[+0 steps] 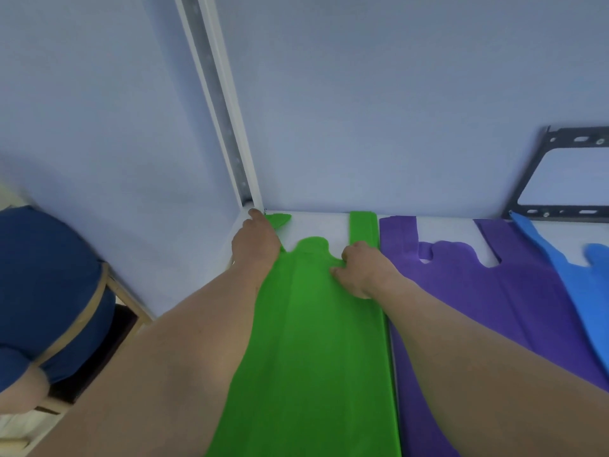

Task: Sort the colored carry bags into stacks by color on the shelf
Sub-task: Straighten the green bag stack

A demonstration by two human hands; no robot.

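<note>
A green carry bag (309, 341) lies flat on the white shelf (319, 225), its handles pointing toward the back wall. My left hand (255, 245) presses on the bag's left handle near the shelf's back left corner. The bag's upper right part, just below its right handle, is pinched in my right hand (361, 270). A purple bag (487, 301) lies flat right beside the green one. At the far right a blue bag (583, 282) overlaps the purple one.
A white shelf upright (224, 107) rises at the back left corner. A black metal bracket (560, 173) leans against the wall at the back right. At the left edge is a person in a blue garment (43, 285).
</note>
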